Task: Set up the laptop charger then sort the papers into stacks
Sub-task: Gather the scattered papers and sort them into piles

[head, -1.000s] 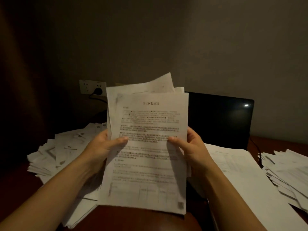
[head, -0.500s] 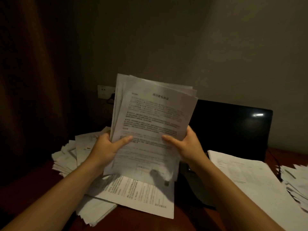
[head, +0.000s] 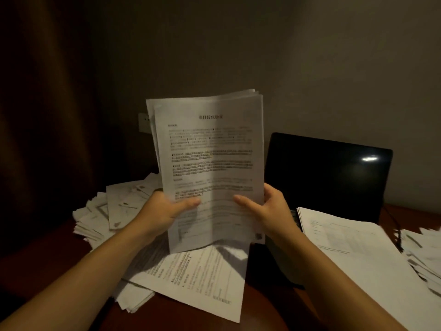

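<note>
I hold a sheaf of printed papers (head: 210,149) upright in front of me. My left hand (head: 164,211) grips its lower left edge with the thumb across the front page. My right hand (head: 267,209) grips the lower right edge the same way. Below the sheaf a single printed sheet (head: 202,278) lies on the wooden desk (head: 262,314). An open laptop (head: 327,173) with a dark screen stands behind on the right. A wall socket (head: 143,121) shows just left of the sheaf; any plug in it is hidden by the papers.
A messy heap of papers (head: 112,211) lies at the left of the desk. A flat stack (head: 353,252) rests over the laptop's base on the right, and another loose pile (head: 424,254) sits at the far right edge. A dark curtain (head: 47,115) hangs on the left.
I have raised the sheaf and squared it upright. One sheet dropped from it onto the desk below. The view has shifted left.
</note>
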